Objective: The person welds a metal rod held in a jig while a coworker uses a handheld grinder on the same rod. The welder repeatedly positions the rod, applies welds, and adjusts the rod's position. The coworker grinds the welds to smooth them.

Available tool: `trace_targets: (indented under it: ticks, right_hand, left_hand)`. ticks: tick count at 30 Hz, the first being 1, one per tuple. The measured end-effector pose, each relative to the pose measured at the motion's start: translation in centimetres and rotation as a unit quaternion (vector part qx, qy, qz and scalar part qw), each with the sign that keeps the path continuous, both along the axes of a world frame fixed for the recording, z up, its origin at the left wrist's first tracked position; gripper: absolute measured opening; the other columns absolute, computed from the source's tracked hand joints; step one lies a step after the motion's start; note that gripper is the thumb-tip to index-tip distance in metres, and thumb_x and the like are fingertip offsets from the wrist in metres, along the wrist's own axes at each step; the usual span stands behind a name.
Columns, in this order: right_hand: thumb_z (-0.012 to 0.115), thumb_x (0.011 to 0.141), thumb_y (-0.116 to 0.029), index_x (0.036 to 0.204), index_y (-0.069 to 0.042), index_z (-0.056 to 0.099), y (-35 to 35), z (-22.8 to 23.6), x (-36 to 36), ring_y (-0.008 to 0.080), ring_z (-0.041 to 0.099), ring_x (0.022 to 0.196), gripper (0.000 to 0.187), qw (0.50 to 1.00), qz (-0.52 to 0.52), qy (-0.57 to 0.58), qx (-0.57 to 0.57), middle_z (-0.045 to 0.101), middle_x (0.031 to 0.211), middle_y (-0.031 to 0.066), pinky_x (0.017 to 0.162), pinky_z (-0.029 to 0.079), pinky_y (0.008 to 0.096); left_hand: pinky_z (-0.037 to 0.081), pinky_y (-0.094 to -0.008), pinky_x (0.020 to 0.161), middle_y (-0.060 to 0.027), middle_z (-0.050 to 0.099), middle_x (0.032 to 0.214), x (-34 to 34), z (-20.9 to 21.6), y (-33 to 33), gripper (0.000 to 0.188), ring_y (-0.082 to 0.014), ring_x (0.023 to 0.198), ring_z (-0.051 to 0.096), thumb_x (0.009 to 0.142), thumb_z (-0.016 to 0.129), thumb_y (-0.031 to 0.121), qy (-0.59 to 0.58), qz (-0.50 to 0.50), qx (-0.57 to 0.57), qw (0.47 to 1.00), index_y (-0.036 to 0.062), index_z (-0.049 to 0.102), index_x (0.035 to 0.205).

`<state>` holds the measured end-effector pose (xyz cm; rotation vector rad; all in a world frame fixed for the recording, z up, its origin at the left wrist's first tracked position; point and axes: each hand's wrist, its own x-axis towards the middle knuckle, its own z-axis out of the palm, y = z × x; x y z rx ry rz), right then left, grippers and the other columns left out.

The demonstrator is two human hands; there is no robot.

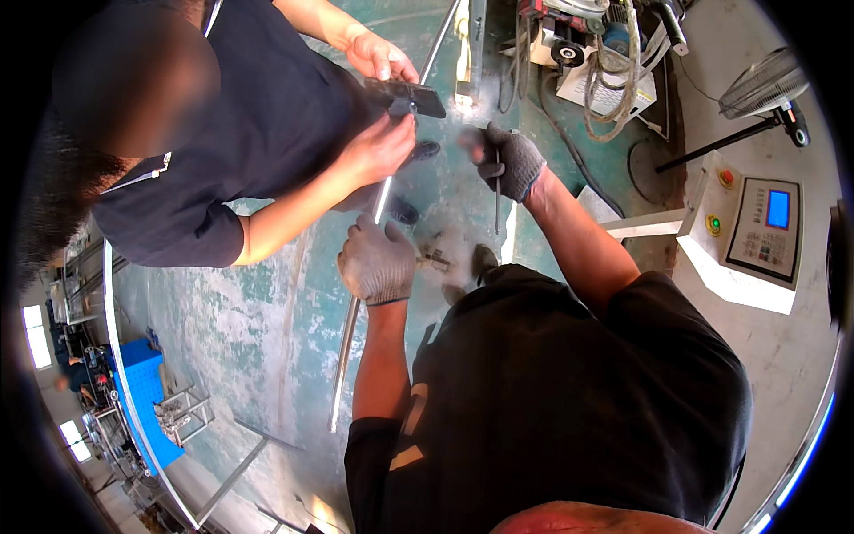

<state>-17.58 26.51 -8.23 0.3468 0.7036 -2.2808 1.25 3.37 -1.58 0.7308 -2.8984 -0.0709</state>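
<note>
The left hand (378, 262), gloved, is closed around the rod (356, 311). Right of the rod, a small clamp (436, 260). Farther right, the right hand (509, 160) pinches a thin pin (497, 191). If the co-worker's hands (381, 107) above shift the rod, the pin could slip.

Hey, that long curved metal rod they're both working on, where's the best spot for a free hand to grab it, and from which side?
Probably the bare lower stretch of the curved metal rod, below the gloved left hand. Come from the open floor side on the person's left. The upper part is crowded by the co-worker's hands, and the gloved right hand holds a thin tool nearby.
</note>
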Motion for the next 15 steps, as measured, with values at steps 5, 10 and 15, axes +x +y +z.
trace_targets:
  ticks: [5, 10, 15]
  right_hand:
    - [0.037, 0.125, -0.037, 0.138, 0.003, 0.062, 0.6, -1.0, 0.7, 0.0184, 0.071, 0.078, 0.049, 0.999, 0.025, 0.020, -0.031, 0.079, 0.119, 0.0169, 0.056, 0.053, 0.0250]
    - [0.040, 0.125, -0.036, 0.138, 0.002, 0.062, 0.2, -0.1, 1.9, 0.0207, 0.071, 0.084, 0.046, 0.999, 0.017, 0.022, 0.044, 0.078, 0.124, 0.0147, 0.072, 0.058, 0.0298]
    - [0.051, 0.119, -0.026, 0.133, -0.003, 0.067, 2.7, -7.6, 3.7, 0.0160, 0.068, 0.078, 0.031, 0.959, 0.097, 0.135, 0.229, 0.077, 0.112, 0.0065, 0.066, 0.052, 0.0268]
  left_hand:
    - [0.062, -0.0499, 0.088, -0.0161, 0.079, 0.102, 0.0, -0.1, -0.1, 0.032, -0.0370, 0.090, 0.080, 0.098, 0.077, 0.033, 0.007, -0.007, -0.006, 1.000, 0.0053, 0.073, 0.113]
    - [0.062, -0.0498, 0.088, -0.0166, 0.079, 0.103, 0.1, 0.0, -0.1, 0.033, -0.0370, 0.091, 0.080, 0.098, 0.076, 0.033, 0.000, -0.004, -0.003, 1.000, 0.0052, 0.073, 0.115]
    - [0.065, -0.0531, 0.080, -0.0181, 0.077, 0.098, 0.2, -0.8, -0.5, 0.035, -0.0408, 0.085, 0.080, 0.097, 0.079, 0.035, 0.039, -0.024, -0.013, 0.999, 0.0043, 0.071, 0.111]
